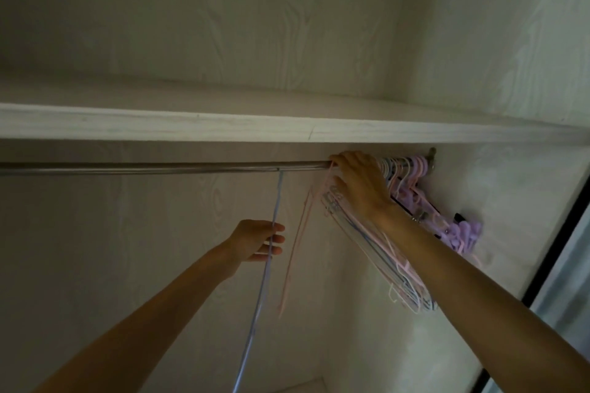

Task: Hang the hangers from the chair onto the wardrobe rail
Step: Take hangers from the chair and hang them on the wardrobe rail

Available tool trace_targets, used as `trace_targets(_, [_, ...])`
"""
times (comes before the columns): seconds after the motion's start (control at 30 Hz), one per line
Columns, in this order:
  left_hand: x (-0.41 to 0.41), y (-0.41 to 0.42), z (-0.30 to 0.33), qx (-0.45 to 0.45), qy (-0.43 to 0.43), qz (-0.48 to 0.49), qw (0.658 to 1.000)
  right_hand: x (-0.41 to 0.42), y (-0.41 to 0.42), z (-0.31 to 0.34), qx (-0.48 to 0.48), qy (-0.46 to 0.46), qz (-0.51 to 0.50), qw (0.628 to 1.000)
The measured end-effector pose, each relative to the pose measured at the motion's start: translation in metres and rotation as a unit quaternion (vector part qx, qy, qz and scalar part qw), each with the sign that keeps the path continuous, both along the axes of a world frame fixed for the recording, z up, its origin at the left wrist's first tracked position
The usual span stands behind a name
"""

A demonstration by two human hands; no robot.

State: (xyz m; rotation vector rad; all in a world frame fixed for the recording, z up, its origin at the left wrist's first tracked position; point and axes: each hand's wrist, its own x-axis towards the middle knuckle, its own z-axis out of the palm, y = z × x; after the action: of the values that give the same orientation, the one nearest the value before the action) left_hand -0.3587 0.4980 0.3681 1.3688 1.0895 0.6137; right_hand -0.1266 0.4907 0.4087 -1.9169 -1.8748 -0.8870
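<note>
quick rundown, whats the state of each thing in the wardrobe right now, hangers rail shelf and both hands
thin blue wire hanger: hooked on the rail, hanging apart from the others
bunch of pink, white and blue hangers: on the rail, swung aside
purple plastic hangers: packed at the rail's right end
metal wardrobe rail: mostly bare on the left
pale wooden shelf: nothing visible on it
left hand: fingers around the blue hanger
right hand: pressing against the bunch

i see the left hand (255,241) and right hand (359,183) bare, forearms unsleeved, no rings, watch or bands.
</note>
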Motion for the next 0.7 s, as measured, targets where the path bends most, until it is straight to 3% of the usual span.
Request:
trace_targets(0.13, [-0.001,0.000,-0.002,-0.009,0.003,-0.011,1.000,0.029,-0.007,0.003,0.019,-0.016,-0.013,1.000])
trace_targets(0.4, [0.003,-0.003,-0.006,0.001,0.014,-0.050,0.999,0.063,-0.021,0.010,-0.093,0.007,-0.134,0.987])
trace_targets(0.47, [0.007,-0.009,-0.004,-0.005,0.015,-0.072,0.997,0.059,-0.023,0.010,-0.062,0.014,-0.130,0.989])
trace_targets(0.57, [0.016,-0.017,0.000,0.002,0.022,-0.100,0.995,0.029,-0.040,0.002,0.052,0.044,-0.039,0.997])
trace_targets(0.63, [0.028,-0.022,0.003,0.029,0.036,-0.109,0.993,-0.005,-0.061,-0.012,-0.011,0.190,0.009,0.982])
trace_targets(0.67, [0.035,-0.022,0.005,0.045,0.040,-0.105,0.993,-0.022,-0.070,-0.020,-0.113,0.299,0.012,0.948])
trace_targets(0.7, [0.042,-0.022,0.007,0.056,0.033,-0.098,0.993,-0.037,-0.078,-0.029,-0.215,0.414,0.008,0.884])
